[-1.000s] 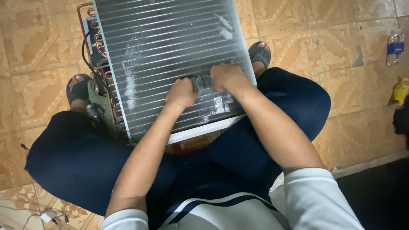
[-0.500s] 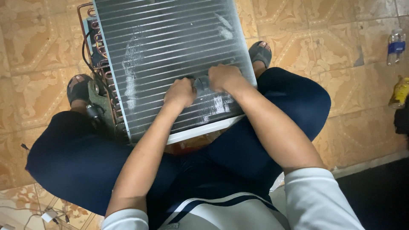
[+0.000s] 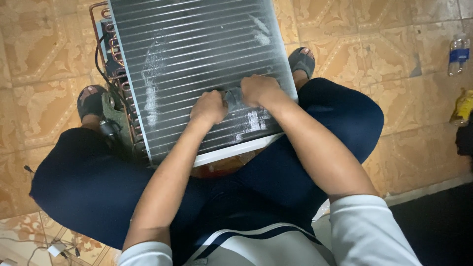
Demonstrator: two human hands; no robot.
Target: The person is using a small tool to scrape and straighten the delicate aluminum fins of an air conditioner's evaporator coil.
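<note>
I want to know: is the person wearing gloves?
No, both the left hand and the right hand are bare on the finned coil.

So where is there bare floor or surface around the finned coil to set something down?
Bare tiled floor lies left of the finned coil, and more between the right knee and the two bottles. It is crowded where the left hand and right hand press together on the fins, and around the copper tubing.

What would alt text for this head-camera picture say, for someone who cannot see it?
Seen from above, a seated person presses both hands, left hand and right hand, side by side on a finned metal coil propped between their knees. Copper tubing runs along the coil's left edge; two bottles stand on the patterned tile floor.
</note>
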